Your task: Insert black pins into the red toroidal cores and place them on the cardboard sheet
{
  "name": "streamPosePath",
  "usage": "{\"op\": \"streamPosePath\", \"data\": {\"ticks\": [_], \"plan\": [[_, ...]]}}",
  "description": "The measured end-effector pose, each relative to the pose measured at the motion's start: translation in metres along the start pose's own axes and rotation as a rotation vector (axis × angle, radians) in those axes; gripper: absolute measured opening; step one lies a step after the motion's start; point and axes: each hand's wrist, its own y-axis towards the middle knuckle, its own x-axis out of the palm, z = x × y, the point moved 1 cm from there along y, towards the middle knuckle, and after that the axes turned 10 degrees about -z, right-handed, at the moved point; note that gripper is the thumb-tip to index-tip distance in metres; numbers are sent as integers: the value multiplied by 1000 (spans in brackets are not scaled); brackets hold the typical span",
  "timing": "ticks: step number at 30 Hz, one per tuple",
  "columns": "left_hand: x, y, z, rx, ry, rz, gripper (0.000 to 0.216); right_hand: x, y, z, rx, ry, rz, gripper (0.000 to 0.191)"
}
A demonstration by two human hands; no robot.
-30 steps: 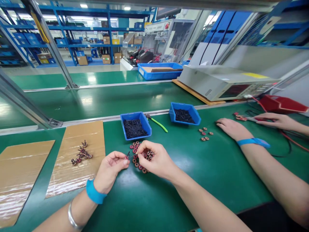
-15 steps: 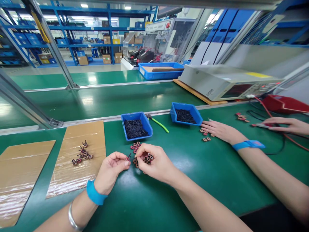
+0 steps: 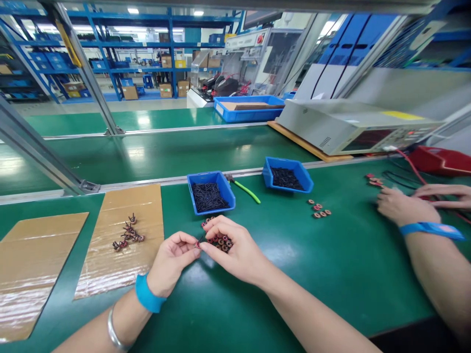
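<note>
Head view: tiny part (image 3: 197, 242) pinched between left hand (image 3: 171, 262) and right hand (image 3: 230, 250), too small to make out beyond a dark red speck with a thin pin. Fingertips of both hands closed on it, just in front of the coil pile (image 3: 220, 240), half hidden under the right palm. Co-worker's hands (image 3: 405, 206) at the right edge blurred, forearm cut off by the frame. Green mat (image 3: 312, 264) over the bench; two taped cardboard sheets (image 3: 121, 240) on the left, a cluster of finished pieces (image 3: 128, 232) lying on the nearer one. Behind the hands, blue bin (image 3: 210, 192) of black pins, green-handled tool (image 3: 246, 189) beside it, second bin (image 3: 287, 174) further right, loose rings (image 3: 319, 210) near it. Grey instrument (image 3: 353, 126) on a board at the back right, red tray (image 3: 439, 159) next to it. Blue shelving with boxes across the far room, under ceiling lights. Coils small, round, copper-red with dark cores.
</note>
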Motion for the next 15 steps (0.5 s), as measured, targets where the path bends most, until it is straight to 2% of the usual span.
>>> {"op": "streamPosePath", "data": {"ticks": [4,9,12,15], "plan": [[-1,-1,-1,22,37,-30,30,9,1,1,31,31,-22,19],[-1,-2,1,42,68,-39,26,6,-1,0,-67,-54,-12,12],[0,-2,1,41,72,-33,26,0,-2,-1,-131,-110,2,22],[1,-2,2,39,57,-26,26,-6,-2,-2,-141,-106,-8,22]]}}
